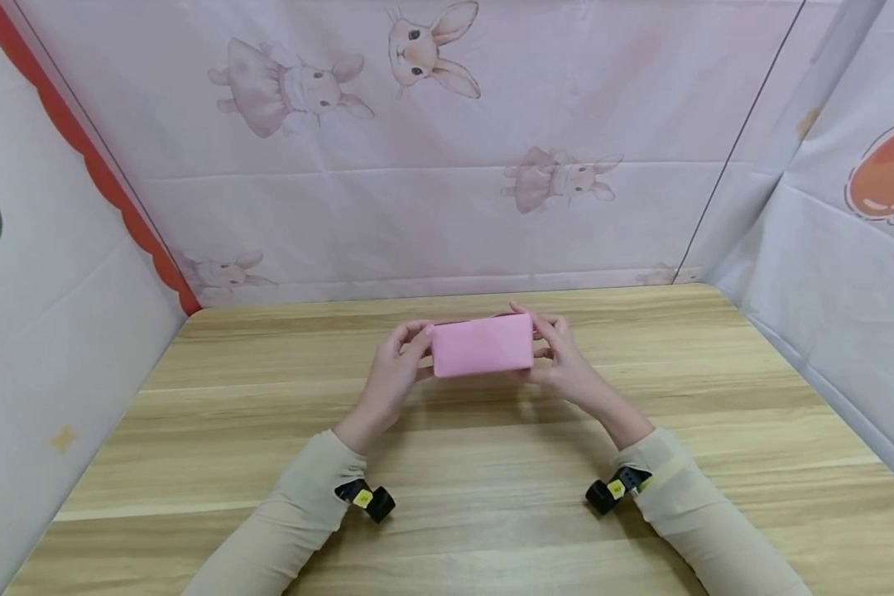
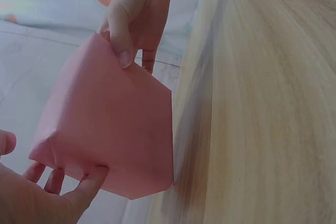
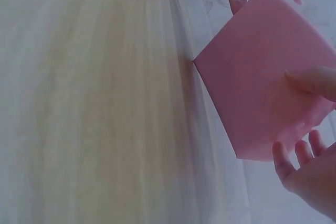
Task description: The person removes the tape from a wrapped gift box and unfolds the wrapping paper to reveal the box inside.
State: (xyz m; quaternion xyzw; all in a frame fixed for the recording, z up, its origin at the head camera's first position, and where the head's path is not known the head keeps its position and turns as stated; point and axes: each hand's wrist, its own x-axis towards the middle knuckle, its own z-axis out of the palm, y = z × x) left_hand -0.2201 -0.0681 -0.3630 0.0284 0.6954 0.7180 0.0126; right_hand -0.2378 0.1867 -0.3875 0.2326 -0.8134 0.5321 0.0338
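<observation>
A plain pink box (image 1: 483, 346) is held in both hands near the back half of the table, its long side facing the head camera. My left hand (image 1: 393, 368) grips its left end, thumb at the upper corner. At the other end, my right hand (image 1: 564, 364) holds it with fingers spread along the top corner and side. The left wrist view shows the box (image 2: 118, 124) tilted close above the wood, with creases near one end. In the right wrist view, the thumb of the right hand (image 3: 315, 174) presses on a broad pink face (image 3: 252, 77).
The wooden table (image 1: 484, 513) runs under both arms. Behind it hangs a pale curtain (image 1: 417, 223) with printed rabbits, and white printed sheets (image 1: 827, 273) close off the sides. Each wrist wears a small black camera (image 1: 376, 503) on a strap.
</observation>
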